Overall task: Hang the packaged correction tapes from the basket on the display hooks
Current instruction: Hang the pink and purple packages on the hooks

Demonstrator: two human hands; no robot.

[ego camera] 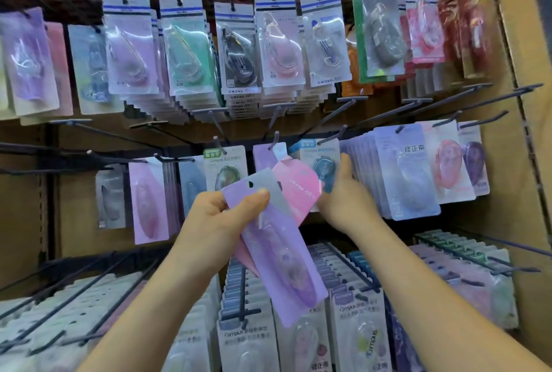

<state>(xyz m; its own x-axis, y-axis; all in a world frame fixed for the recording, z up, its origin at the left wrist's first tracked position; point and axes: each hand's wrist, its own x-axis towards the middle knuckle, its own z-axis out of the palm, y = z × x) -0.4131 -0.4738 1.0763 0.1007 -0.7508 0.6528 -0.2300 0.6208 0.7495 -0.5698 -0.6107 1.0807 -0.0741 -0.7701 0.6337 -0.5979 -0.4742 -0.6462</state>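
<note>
A person faced a display board (pixel 27 192) crowded with hanging correction tapes. The left hand (pixel 221 222) gripped a purple pack (pixel 277 252) near its top, with the thumb clamped on the card beside the hang hole. The right hand (pixel 343 195) held a pink pack (pixel 298 184) by its edge, fingers curled behind it, just below a hook (pixel 274 144) in the middle row. The pink pack sat tilted, so its hole would likely miss the hook tip. The card could then buckle, slip free or knock neighbouring packs loose.
</note>
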